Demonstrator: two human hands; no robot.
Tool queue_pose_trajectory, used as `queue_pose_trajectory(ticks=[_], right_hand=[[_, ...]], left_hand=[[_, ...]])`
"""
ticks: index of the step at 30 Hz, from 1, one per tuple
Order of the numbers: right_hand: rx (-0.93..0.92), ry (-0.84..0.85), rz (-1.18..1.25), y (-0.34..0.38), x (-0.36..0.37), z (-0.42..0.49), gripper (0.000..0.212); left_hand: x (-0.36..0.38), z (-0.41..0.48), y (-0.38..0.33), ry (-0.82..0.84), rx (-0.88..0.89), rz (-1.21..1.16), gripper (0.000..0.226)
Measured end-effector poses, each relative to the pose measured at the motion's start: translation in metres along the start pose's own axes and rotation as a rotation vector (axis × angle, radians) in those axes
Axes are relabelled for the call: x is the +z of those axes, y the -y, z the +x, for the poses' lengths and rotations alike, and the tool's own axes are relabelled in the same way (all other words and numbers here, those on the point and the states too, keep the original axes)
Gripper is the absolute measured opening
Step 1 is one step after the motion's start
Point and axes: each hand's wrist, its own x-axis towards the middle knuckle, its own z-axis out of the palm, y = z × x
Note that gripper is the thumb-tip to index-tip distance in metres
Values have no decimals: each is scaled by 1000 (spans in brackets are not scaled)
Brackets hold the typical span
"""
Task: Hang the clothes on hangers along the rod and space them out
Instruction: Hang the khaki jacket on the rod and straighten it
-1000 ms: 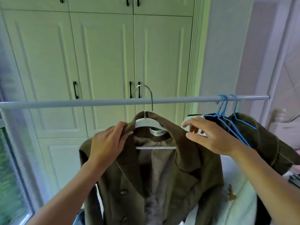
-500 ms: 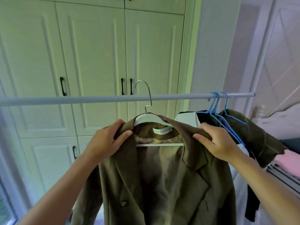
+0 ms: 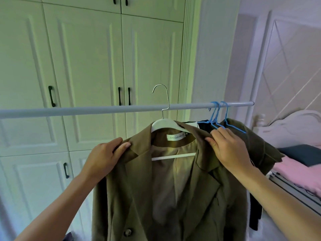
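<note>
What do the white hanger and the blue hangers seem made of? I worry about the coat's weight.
White hanger: broad, smooth, matte body, probably plastic or painted wood, with a shiny thin metal hook.
Blue hangers: thin bent wire, glossy blue, likely plastic-coated metal.
Coat: brown, matte, thick woven cloth, maybe wool blend.

One piece of text is seen, near the centre of the frame: a white neck label (image 3: 175, 137) sewn inside the collar of the olive-brown coat (image 3: 139, 188). Dark capitals are printed on it, read roughly as "XIAOQIAORU"; the last letters cannot be made out.
</note>
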Motion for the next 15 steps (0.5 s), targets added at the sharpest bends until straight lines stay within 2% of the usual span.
queue_pose_trajectory(ticks=[3, 5, 9, 12, 15], right_hand=[[47, -17, 97, -2, 5, -7, 45], [75, 16, 217, -3, 4, -5, 53], [122, 246, 500, 5, -1, -2, 61], [159, 473, 555, 12, 1, 0, 88], [153, 548, 593, 15, 1, 3, 86]], left_hand=[[-4, -1, -5, 5, 19, -10, 53], [-7, -1, -10, -6, 32, -24, 45], [-7, -5, -10, -83, 128, 87, 45], [-7, -7, -9, -174, 218, 133, 45], [-8, -9, -6, -248, 279, 168, 55]])
